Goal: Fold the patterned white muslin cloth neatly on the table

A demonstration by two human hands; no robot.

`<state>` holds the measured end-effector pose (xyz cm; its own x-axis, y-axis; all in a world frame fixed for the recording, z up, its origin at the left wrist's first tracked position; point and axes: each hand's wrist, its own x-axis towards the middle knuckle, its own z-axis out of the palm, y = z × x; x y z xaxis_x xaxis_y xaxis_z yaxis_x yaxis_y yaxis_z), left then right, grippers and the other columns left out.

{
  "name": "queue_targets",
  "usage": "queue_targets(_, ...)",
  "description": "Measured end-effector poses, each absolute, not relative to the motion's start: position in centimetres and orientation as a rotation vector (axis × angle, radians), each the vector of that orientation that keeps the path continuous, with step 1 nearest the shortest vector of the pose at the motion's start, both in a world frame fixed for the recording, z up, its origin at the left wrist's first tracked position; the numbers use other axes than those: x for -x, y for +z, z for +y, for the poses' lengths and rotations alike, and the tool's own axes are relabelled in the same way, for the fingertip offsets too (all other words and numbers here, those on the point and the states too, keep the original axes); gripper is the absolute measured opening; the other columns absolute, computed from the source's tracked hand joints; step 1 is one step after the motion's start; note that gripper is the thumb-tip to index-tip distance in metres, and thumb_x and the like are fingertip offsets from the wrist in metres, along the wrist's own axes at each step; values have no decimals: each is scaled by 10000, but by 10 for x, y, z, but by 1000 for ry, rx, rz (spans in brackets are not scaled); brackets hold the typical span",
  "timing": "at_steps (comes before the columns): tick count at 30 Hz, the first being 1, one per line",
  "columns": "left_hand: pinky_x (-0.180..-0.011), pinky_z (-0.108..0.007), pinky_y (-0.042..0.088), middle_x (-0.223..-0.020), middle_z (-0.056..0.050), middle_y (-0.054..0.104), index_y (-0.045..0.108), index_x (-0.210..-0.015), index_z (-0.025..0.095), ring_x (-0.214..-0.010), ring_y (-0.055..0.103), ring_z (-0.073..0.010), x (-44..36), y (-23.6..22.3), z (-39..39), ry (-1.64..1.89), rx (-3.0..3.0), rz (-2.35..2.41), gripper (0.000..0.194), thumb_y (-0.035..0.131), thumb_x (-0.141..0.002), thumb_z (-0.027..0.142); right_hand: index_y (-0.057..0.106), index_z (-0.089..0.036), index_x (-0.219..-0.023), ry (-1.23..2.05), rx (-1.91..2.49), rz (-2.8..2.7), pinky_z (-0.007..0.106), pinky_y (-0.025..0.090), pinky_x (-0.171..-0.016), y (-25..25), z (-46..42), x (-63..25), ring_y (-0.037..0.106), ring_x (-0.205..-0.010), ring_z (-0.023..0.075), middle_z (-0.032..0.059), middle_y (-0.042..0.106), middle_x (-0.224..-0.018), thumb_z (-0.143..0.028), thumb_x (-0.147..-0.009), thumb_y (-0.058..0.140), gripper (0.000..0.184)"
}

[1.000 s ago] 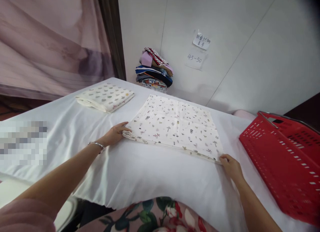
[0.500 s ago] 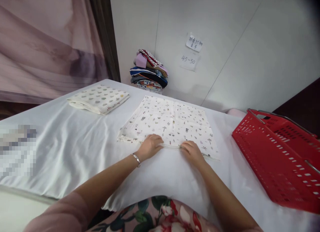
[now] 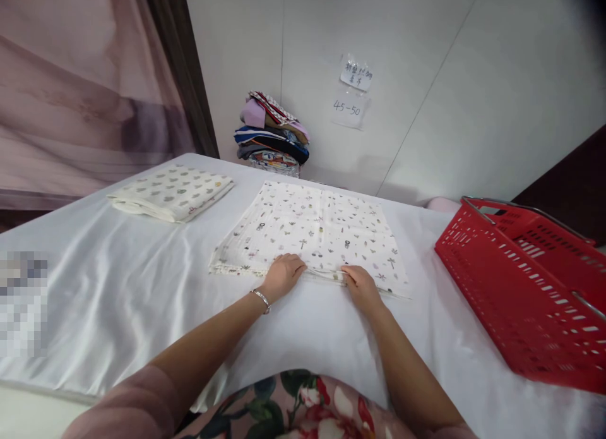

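Observation:
A white cloth with small printed motifs (image 3: 312, 227) lies folded in layers and spread flat in front of me. My left hand (image 3: 285, 273), with a silver bracelet at the wrist, grips its near edge left of the middle, fingers closed over the layers. Further right along that same edge, my right hand (image 3: 362, 286) pinches the cloth between thumb and fingers. The edge between the two hands is slightly lifted and bunched. Off to the left rests a second folded cloth (image 3: 173, 192), cream with grey prints, touched by neither hand.
A white sheet covers the table (image 3: 118, 287). On the right stands a red plastic basket (image 3: 511, 300) with metal handles. Behind the table's far edge rises a stack of folded fabrics (image 3: 272, 136) against the wall. Paper signs (image 3: 350, 98) are stuck on the wall; a pink curtain (image 3: 85, 98) hangs left.
Both hands left the cloth's near corners and came inward to the middle of the near edge, taking hold there. The view has shifted slightly to the right.

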<state>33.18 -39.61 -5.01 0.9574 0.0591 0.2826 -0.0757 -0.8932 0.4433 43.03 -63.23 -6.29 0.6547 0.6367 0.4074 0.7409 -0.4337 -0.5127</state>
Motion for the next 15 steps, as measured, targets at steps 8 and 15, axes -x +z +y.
queue_targets(8, -733, -318, 390, -789, -43, 622, 615, -761, 172, -786, 547, -171, -338, -49, -397, 383, -2624, 95, 265, 396, -872, 272, 586, -228, -1077, -224, 2210, -1174, 405, 413, -886, -52, -642, -426, 516, -1007, 220, 65, 598, -1069, -173, -788, 493, 308)
queue_targets(15, -731, -308, 403, -781, -36, 624, 630, -755, 179, -780, 555, -167, -337, -48, -397, 392, -2598, 94, 257, 416, -862, 272, 604, -223, -1053, -269, 2205, -1209, 401, 426, -834, -55, -642, -429, 517, -956, 223, 84, 595, -1013, -162, -827, 441, 285)
